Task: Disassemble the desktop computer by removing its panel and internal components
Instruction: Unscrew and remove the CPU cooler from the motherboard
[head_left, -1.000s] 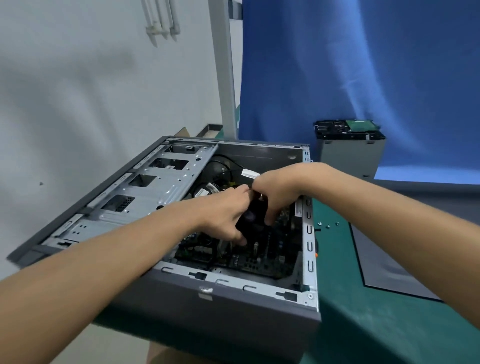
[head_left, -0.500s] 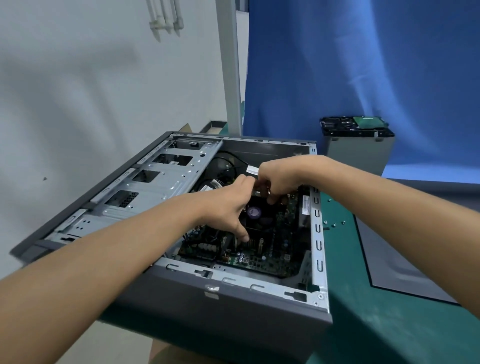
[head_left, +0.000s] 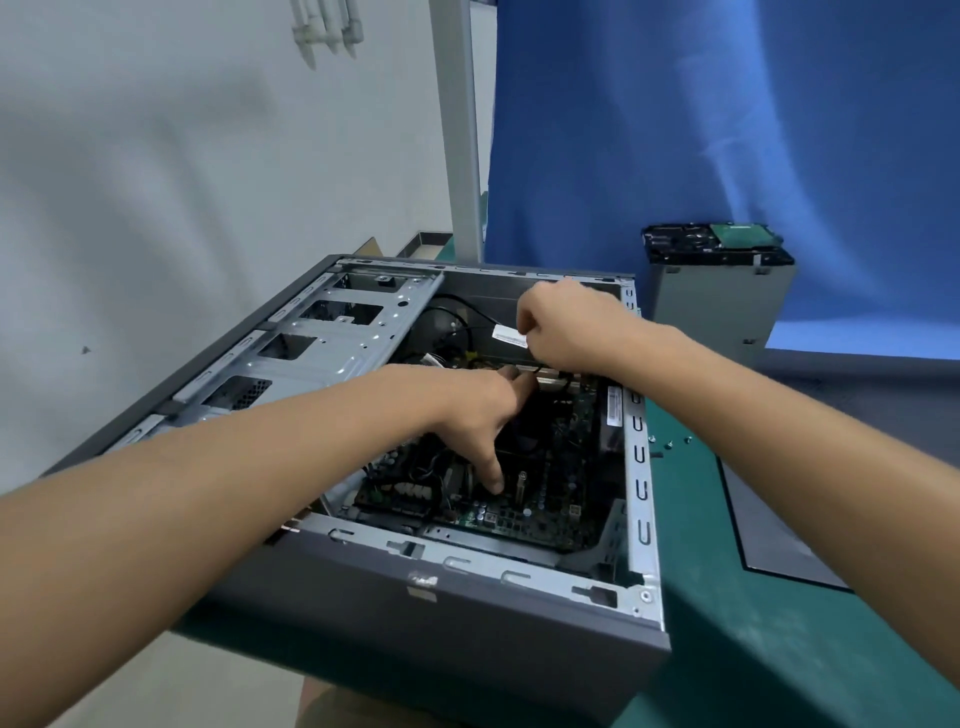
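The grey desktop case lies on its side with its panel off, and the green motherboard shows inside. My left hand reaches into the case. Its thumb points down onto the board and its fingers stretch toward a connector at the board's far edge. My right hand hovers over the far end of the case, pinching a black cable with a white label. The CPU cooler area under my left palm is mostly hidden.
A silver drive cage covers the left half of the case. A removed metal bracket with a hard drive stands at the back right. Loose screws and a grey side panel lie on the green mat to the right.
My right hand has lifted up and toward the far end of the case, drawing the labelled cable with it. My left hand has opened from a grip on the black part and its fingers stretch forward.
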